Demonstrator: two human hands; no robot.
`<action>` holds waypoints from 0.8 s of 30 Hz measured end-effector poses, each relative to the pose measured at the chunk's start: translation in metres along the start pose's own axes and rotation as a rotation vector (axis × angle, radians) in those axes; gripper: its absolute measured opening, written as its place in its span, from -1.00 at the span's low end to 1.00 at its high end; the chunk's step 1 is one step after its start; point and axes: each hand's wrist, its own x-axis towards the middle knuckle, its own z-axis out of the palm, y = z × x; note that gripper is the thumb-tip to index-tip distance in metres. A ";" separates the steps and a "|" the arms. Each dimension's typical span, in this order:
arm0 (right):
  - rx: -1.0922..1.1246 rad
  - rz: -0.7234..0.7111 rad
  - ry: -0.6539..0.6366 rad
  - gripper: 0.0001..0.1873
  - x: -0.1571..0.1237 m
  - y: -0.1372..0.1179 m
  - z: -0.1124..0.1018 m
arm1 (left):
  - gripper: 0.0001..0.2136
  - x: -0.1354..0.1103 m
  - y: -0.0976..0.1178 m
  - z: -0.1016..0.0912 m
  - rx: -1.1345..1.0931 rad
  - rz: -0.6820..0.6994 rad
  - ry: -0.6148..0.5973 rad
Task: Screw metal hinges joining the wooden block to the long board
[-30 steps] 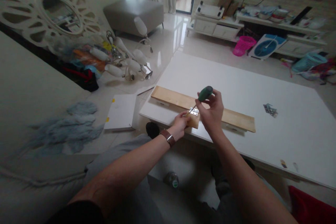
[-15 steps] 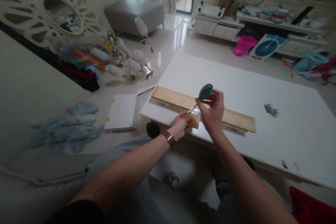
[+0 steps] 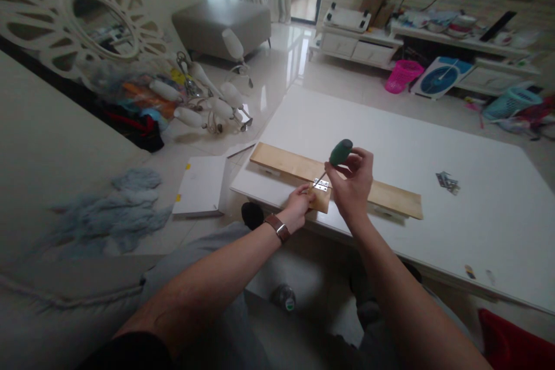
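Slight rightward movement of the right hand and of the green-handled screwdriver is noted since the earlier frame. The screwdriver's handle is pinched between thumb and fingers, its shaft slanted down to the left. Its tip is placed by the fingertips of the left hand; whether a screw is engaged cannot be told. By the left hand, the small wooden piece is gripped at its left side. A metal hinge is seated where that piece meets the long wooden board. The board is laid along the near part of the white tabletop, on which small metal parts are heaped farther right.
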 end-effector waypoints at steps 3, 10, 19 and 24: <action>-0.018 -0.030 -0.008 -0.54 0.000 0.000 0.000 | -0.64 -0.003 0.002 0.001 -0.011 -0.017 0.005; 0.027 0.030 -0.006 -0.47 0.001 0.002 -0.002 | -0.65 -0.008 0.007 0.004 -0.012 -0.024 0.023; 0.041 0.055 -0.036 -0.49 -0.002 0.000 0.001 | -0.67 -0.005 0.005 0.003 -0.010 -0.032 0.009; -0.022 0.019 -0.011 -0.51 -0.002 -0.003 -0.001 | -0.66 -0.006 0.007 0.005 0.048 -0.024 0.011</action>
